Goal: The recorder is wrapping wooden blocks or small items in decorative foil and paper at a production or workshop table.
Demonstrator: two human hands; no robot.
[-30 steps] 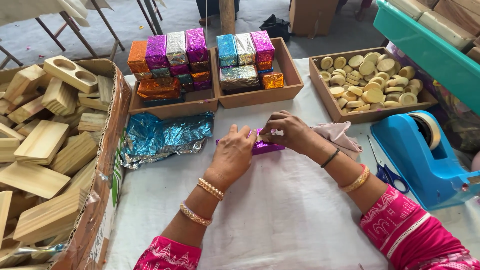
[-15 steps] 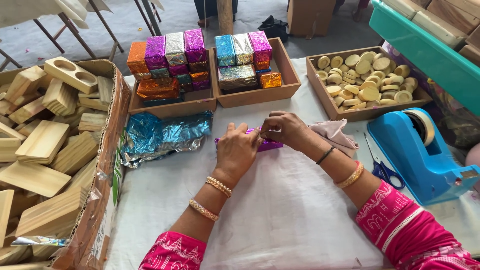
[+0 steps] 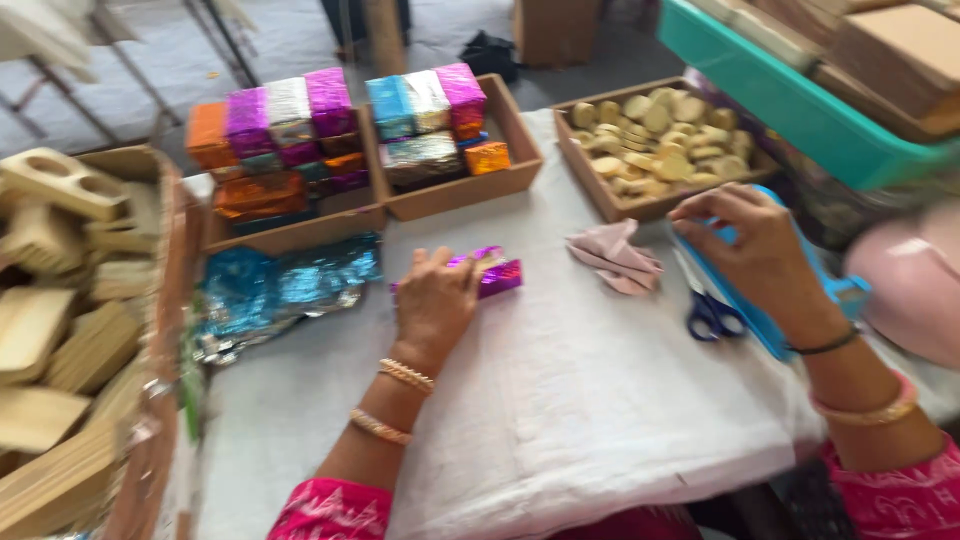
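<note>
The white cloth (image 3: 600, 400) covered the table, and its middle and near part lay bare, giving the widest open room in front of the person. To the left a box of wooden blocks (image 3: 60, 330) closed off that side, and crumpled blue foil (image 3: 270, 290) lay between that box and the left hand. Along the far edge stood three wooden trays, with little gap between them.

The left hand (image 3: 435, 300) pressed flat on a purple foil-wrapped block (image 3: 497, 275) near the middle of the cloth, fingers spread over its left part. The block lay flat with its long axis running left to right, its uncovered end pointing toward the pink cloth (image 3: 615, 258) just beside it.

The right hand (image 3: 750, 245) was over the blue tape dispenser (image 3: 780, 320) at the right edge, fingers curled down onto it; whether it gripped anything I cannot tell. Blue-handled scissors (image 3: 710, 315) lay against the dispenser.

The left tray (image 3: 290, 232) held foil-wrapped blocks in orange, purple, silver and pink. The middle tray (image 3: 520, 150) held more in blue, silver, pink and gold. The right tray (image 3: 620, 205) held pale round pieces. A teal bin (image 3: 780, 100) stood at the far right.
</note>
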